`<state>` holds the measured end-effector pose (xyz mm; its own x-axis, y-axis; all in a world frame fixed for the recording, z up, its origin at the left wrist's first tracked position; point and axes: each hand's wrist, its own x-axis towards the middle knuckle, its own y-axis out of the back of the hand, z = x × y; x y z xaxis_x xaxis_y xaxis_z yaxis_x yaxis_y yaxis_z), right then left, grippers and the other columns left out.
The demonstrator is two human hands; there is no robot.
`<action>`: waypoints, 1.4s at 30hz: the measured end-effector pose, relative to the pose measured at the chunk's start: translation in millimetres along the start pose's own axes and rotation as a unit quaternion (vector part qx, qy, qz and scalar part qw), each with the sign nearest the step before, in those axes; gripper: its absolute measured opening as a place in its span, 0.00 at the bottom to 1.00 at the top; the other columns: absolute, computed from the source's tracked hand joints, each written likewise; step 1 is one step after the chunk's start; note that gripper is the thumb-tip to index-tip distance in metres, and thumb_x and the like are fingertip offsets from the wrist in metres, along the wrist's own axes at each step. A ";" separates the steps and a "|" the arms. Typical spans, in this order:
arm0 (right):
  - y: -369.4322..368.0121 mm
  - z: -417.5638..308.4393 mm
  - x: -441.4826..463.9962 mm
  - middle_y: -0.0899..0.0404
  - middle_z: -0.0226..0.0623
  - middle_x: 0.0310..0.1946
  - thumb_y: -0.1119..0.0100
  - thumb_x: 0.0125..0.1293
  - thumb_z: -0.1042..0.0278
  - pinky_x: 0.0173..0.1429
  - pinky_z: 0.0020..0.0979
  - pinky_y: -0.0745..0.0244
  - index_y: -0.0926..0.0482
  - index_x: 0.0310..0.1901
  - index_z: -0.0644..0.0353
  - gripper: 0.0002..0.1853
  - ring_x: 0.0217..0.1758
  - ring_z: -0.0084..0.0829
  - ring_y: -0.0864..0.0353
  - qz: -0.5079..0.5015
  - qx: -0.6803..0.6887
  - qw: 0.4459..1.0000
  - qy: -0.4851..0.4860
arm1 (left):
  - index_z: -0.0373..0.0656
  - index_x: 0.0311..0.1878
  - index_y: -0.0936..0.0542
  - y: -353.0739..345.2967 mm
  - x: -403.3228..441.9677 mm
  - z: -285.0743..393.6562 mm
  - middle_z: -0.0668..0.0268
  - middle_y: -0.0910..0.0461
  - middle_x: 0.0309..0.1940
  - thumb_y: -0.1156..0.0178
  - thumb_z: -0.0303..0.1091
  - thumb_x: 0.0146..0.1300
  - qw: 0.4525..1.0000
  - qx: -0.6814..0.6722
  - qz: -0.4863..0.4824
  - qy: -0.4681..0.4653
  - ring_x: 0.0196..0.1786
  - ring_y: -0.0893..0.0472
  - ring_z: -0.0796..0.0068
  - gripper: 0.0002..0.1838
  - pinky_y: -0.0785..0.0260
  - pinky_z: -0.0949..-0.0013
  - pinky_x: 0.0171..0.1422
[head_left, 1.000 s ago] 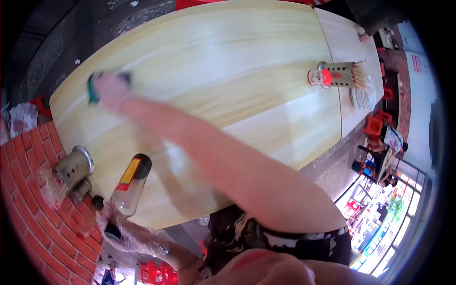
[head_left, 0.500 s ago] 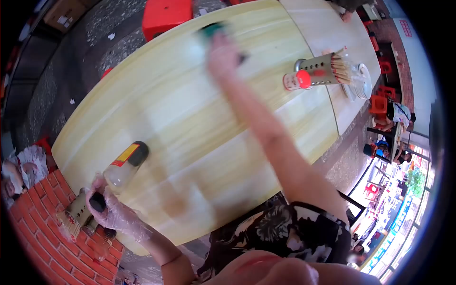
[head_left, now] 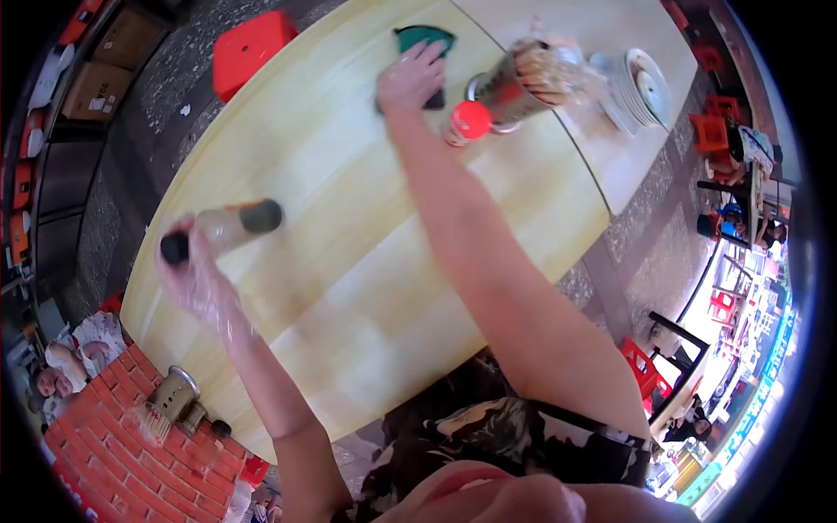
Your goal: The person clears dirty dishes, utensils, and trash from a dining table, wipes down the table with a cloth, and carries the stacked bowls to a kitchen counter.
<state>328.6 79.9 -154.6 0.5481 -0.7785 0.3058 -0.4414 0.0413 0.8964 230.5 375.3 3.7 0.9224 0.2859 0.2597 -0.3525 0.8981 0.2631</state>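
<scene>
My left hand, in a clear plastic glove, is closed round the neck of a glass bottle with a black cap and a dark base; the bottle is tilted above the table. My right hand presses a dark green cloth on the wooden table, fingers over it. Just right of that hand stands a small red-lidded jar, beside a perforated metal holder full of chopsticks.
Stacked plates lie on the adjoining table. A red stool stands past the far edge. Another metal holder and small jars are by the brick-patterned surface at lower left. People sit farther off at both sides.
My right hand has swept the cloth from the table's far left across to beside the red-lidded jar. My left hand has carried the bottle away from the brick-patterned surface, farther over the table.
</scene>
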 end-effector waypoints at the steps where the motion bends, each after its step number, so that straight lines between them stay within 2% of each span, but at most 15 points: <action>1: 9.9 6.2 -21.2 0.39 0.50 0.62 0.55 0.60 0.68 0.56 0.43 0.37 0.34 0.59 0.66 0.24 0.55 0.46 0.33 -0.016 -0.014 0.999 0.035 | 0.33 0.46 0.26 -18.4 0.9 1.8 0.59 0.22 0.42 0.42 0.21 0.60 1.000 -0.018 -0.012 0.009 0.49 0.24 0.70 0.11 0.33 0.70 0.57; 6: 109.3 113.4 -165.8 0.42 0.47 0.66 0.52 0.56 0.67 0.56 0.45 0.35 0.34 0.61 0.62 0.28 0.59 0.46 0.35 -0.180 0.036 0.935 0.305 | 0.33 0.44 0.26 -90.5 1.7 24.6 0.59 0.22 0.43 0.41 0.23 0.60 0.995 0.044 -0.087 -0.022 0.48 0.24 0.73 0.10 0.32 0.73 0.55; 8: 156.4 195.7 -171.8 0.40 0.43 0.65 0.48 0.53 0.69 0.57 0.46 0.36 0.36 0.62 0.58 0.31 0.61 0.45 0.35 -0.263 0.057 0.902 0.338 | 0.32 0.42 0.22 -115.7 2.9 24.9 0.62 0.20 0.38 0.38 0.29 0.60 0.997 0.010 -0.054 -0.052 0.43 0.24 0.77 0.10 0.33 0.74 0.53; 10: 185.5 287.0 -155.0 0.40 0.42 0.65 0.47 0.50 0.71 0.54 0.42 0.33 0.34 0.61 0.57 0.31 0.55 0.44 0.32 -0.274 0.058 0.912 0.298 | 0.30 0.43 0.23 -131.2 -3.7 29.9 0.58 0.20 0.43 0.37 0.30 0.60 0.997 0.037 -0.059 -0.021 0.46 0.24 0.76 0.12 0.33 0.72 0.54; 12: 206.2 347.0 -110.4 0.38 0.46 0.63 0.47 0.48 0.76 0.54 0.43 0.34 0.33 0.60 0.59 0.32 0.54 0.46 0.32 -0.340 -0.041 0.934 0.105 | 0.32 0.43 0.25 -151.4 -16.6 47.4 0.62 0.21 0.40 0.38 0.28 0.61 0.995 0.037 -0.073 -0.055 0.41 0.22 0.78 0.11 0.30 0.75 0.48; 14: 199.6 388.0 -74.3 0.37 0.49 0.60 0.48 0.48 0.79 0.53 0.44 0.34 0.32 0.58 0.61 0.30 0.51 0.47 0.30 -0.074 -0.013 0.995 0.060 | 0.32 0.44 0.25 -170.4 -27.9 56.9 0.62 0.21 0.40 0.38 0.29 0.61 0.995 0.039 -0.072 -0.056 0.41 0.22 0.78 0.13 0.30 0.75 0.48; 16: 195.9 364.3 -13.3 0.35 0.49 0.58 0.49 0.48 0.80 0.52 0.44 0.33 0.29 0.55 0.61 0.27 0.50 0.47 0.30 -0.058 0.085 0.994 0.026 | 0.31 0.46 0.26 -178.7 -36.0 64.4 0.62 0.21 0.40 0.38 0.30 0.61 0.995 0.035 -0.070 -0.059 0.41 0.22 0.78 0.15 0.30 0.75 0.48; 23: 124.2 311.9 65.5 0.34 0.42 0.59 0.47 0.51 0.71 0.57 0.45 0.34 0.27 0.55 0.55 0.25 0.58 0.45 0.33 -0.091 0.110 0.947 0.288 | 0.27 0.60 0.37 -182.2 -50.0 77.6 0.49 0.29 0.55 0.37 0.42 0.60 0.969 0.232 -0.073 -0.045 0.58 0.28 0.63 0.34 0.38 0.63 0.62; 27: 189.8 406.7 9.3 0.36 0.40 0.62 0.49 0.54 0.70 0.60 0.44 0.36 0.29 0.57 0.54 0.25 0.65 0.43 0.37 -0.136 0.048 0.968 0.204 | 0.27 0.66 0.46 -161.7 -93.4 92.4 0.45 0.41 0.65 0.40 0.45 0.62 0.963 0.251 -0.042 -0.092 0.68 0.40 0.52 0.40 0.49 0.57 0.70; 31: 169.8 430.0 -25.9 0.38 0.42 0.64 0.50 0.55 0.71 0.62 0.45 0.38 0.31 0.59 0.56 0.26 0.65 0.44 0.38 -0.125 -0.018 0.982 0.142 | 0.30 0.65 0.43 -162.0 -193.5 102.4 0.45 0.39 0.63 0.44 0.43 0.65 0.942 0.283 -0.029 -0.178 0.66 0.38 0.51 0.34 0.47 0.57 0.69; 34: 126.9 378.5 -0.9 0.38 0.43 0.65 0.55 0.59 0.74 0.66 0.42 0.42 0.31 0.59 0.59 0.24 0.66 0.45 0.40 -0.100 0.092 0.945 0.299 | 0.32 0.62 0.38 -189.3 -286.1 102.4 0.48 0.35 0.59 0.43 0.39 0.63 0.942 0.245 -0.154 -0.168 0.62 0.34 0.51 0.29 0.45 0.56 0.67; 37: 145.4 358.4 34.1 0.39 0.42 0.65 0.54 0.59 0.72 0.67 0.41 0.43 0.32 0.60 0.59 0.24 0.67 0.46 0.41 -0.159 0.128 0.911 0.357 | 0.36 0.61 0.34 -246.1 -349.3 132.3 0.51 0.28 0.52 0.43 0.31 0.61 0.917 0.183 -0.304 -0.181 0.55 0.28 0.53 0.25 0.39 0.58 0.63; 39: 165.1 393.2 42.6 0.37 0.42 0.64 0.51 0.56 0.70 0.67 0.41 0.43 0.30 0.59 0.59 0.25 0.67 0.45 0.40 -0.204 0.124 0.853 0.464 | 0.36 0.58 0.32 -292.6 -370.4 160.2 0.55 0.26 0.49 0.43 0.29 0.62 0.901 0.131 -0.405 -0.083 0.55 0.27 0.60 0.21 0.37 0.62 0.62; 40: 166.5 423.6 34.6 0.35 0.40 0.63 0.49 0.55 0.70 0.65 0.39 0.41 0.29 0.57 0.58 0.24 0.66 0.43 0.39 -0.210 0.197 0.856 0.429 | 0.36 0.58 0.32 -320.7 -377.3 163.2 0.55 0.26 0.49 0.43 0.29 0.62 0.902 0.127 -0.404 -0.087 0.55 0.27 0.60 0.21 0.37 0.62 0.62; 42: 174.6 486.8 45.9 0.32 0.37 0.60 0.47 0.51 0.70 0.63 0.37 0.39 0.26 0.54 0.56 0.24 0.64 0.39 0.36 -0.235 0.242 0.845 0.414 | 0.35 0.56 0.31 -386.8 -394.8 160.1 0.61 0.25 0.48 0.44 0.30 0.63 0.868 -0.080 -0.452 0.187 0.52 0.27 0.70 0.19 0.36 0.68 0.59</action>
<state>-69.2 -253.5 -140.3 0.9647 0.0771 0.2517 -0.1650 -0.5679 0.8064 -22.5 -138.5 -51.9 0.8079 -0.4986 -0.3143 0.5416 0.8383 0.0625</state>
